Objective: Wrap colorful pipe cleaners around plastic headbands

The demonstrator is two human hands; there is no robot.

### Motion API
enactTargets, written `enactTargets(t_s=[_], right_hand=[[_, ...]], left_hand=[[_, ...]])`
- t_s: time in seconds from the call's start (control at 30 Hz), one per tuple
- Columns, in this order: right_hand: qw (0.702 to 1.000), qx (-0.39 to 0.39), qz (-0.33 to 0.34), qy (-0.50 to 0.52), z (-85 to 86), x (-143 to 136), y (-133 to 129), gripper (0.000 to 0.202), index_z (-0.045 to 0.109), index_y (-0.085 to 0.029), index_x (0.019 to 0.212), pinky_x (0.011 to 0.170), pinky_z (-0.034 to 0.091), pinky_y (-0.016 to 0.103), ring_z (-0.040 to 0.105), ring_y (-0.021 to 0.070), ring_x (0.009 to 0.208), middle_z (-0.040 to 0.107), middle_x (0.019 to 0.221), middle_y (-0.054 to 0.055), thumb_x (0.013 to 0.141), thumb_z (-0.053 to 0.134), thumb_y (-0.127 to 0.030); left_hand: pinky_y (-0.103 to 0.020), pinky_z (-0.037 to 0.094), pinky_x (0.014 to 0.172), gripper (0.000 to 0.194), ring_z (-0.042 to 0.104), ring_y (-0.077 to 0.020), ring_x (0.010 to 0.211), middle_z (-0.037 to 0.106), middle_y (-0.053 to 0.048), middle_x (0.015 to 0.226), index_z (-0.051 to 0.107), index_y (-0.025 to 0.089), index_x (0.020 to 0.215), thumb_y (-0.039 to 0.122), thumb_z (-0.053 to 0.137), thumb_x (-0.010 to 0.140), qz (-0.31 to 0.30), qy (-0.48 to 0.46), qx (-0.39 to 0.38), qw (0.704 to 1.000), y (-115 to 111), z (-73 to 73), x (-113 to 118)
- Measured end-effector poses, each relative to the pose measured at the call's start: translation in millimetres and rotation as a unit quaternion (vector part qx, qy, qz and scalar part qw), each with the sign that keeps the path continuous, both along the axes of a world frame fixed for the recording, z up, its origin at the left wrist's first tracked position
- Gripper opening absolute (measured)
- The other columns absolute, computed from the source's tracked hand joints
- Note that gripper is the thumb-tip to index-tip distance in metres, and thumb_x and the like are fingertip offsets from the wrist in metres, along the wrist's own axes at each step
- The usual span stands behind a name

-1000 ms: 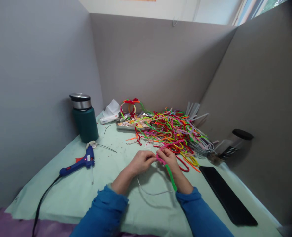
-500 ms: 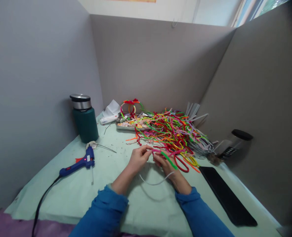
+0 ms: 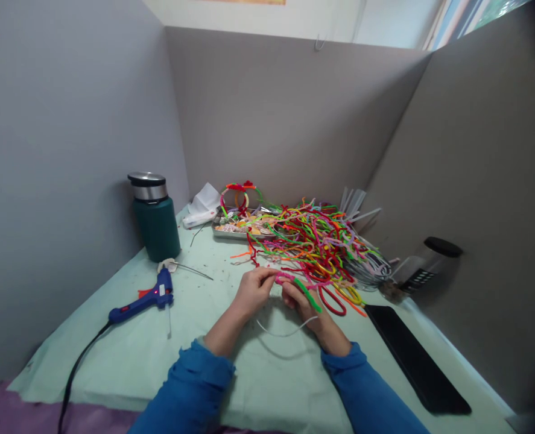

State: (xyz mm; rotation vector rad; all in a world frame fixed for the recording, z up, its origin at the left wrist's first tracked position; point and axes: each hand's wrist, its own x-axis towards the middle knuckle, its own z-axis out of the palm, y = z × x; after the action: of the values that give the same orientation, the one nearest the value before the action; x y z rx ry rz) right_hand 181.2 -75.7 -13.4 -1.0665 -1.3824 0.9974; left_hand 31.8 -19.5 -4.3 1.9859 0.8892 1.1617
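Observation:
Above the middle of the table, my left hand [image 3: 254, 293] pinches a pink pipe cleaner [image 3: 286, 276] between thumb and fingertips. Close by on the right, my right hand [image 3: 302, 299] has its fingers curled around the same piece, though its fingertips are partly hidden. A green pipe cleaner [image 3: 307, 295] slants from the pink part across the back of my right hand. Below both hands hangs a thin white curved band [image 3: 280, 335], which seems to belong to the held piece; where they join is hidden.
A heap of colourful pipe cleaners [image 3: 316, 235] lies behind my hands, beside a metal tray [image 3: 244, 235] of small trinkets. On the left are a blue glue gun [image 3: 145, 301] and a green bottle [image 3: 156, 229]. A black slab [image 3: 416, 358] and a clear jar [image 3: 425, 265] are right.
The pink section at my fingertips looks more bunched, and the green pipe cleaner has shifted slightly left. My right fingers have curled a little; both arms stay almost in place.

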Motion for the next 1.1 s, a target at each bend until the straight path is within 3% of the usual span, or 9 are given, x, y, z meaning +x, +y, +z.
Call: enactTargets(t_s=[0.3,0.57,0.77,0.9,1.1], right_hand=[[0.997,-0.013,0.054,0.058,-3.6,0.8,4.4,0.015,0.057,-0.021,0.070,0.048,0.030,0.025,0.041,0.0113,0.050,0.049,0.057,-0.003,0.077,0.061,-0.034],[0.985,-0.064,0.030,0.155,-18.3,0.5,14.4,0.024,0.059,-0.021,0.081,0.043,0.031,0.023,0.041,0.0087,0.045,0.048,0.055,-0.005,0.067,0.071,-0.037],[0.982,-0.078,0.017,0.169,-15.5,-0.6,16.0,0.028,0.059,-0.021,0.083,0.041,0.032,0.021,0.041,0.0067,0.042,0.051,0.059,-0.005,0.064,0.073,-0.036],[0.983,-0.084,0.006,0.161,-11.0,1.2,13.9,0.021,0.062,-0.020,0.082,0.042,0.033,0.021,0.043,0.0079,0.045,0.055,0.061,-0.003,0.068,0.070,-0.033],[0.988,-0.071,0.018,0.137,-6.9,8.0,11.4,0.018,0.069,-0.021,0.084,0.064,0.044,0.026,0.056,0.0152,0.071,0.064,0.078,0.000,0.066,0.070,-0.026]], left_hand=[[-0.022,0.039,0.061,0.022,0.055,-0.0122,0.065,0.061,-0.002,0.070,0.072,0.019,0.095,0.021,0.057,0.080,0.063,0.063,0.040,0.995,3.6,-5.7,-0.9],[-0.022,0.034,0.061,0.025,0.047,-0.0116,0.063,0.053,0.000,0.062,0.068,0.014,0.067,0.023,0.048,0.079,0.032,0.048,-0.040,0.998,1.2,-1.2,-1.1],[-0.022,0.024,0.048,0.031,0.032,-0.0090,0.050,0.033,0.005,0.049,0.055,0.014,0.054,0.033,0.045,0.077,-0.001,0.054,-0.117,0.992,7.4,-8.2,-1.3],[-0.021,0.021,0.046,0.031,0.029,-0.0083,0.048,0.030,0.006,0.049,0.054,0.014,0.054,0.036,0.047,0.074,-0.036,0.070,-0.157,0.985,8.8,-8.0,-4.2],[-0.022,0.021,0.046,0.026,0.028,-0.0080,0.048,0.031,0.005,0.048,0.052,0.014,0.052,0.031,0.047,0.071,-0.075,0.109,-0.172,0.976,5.1,-2.9,-8.6]])
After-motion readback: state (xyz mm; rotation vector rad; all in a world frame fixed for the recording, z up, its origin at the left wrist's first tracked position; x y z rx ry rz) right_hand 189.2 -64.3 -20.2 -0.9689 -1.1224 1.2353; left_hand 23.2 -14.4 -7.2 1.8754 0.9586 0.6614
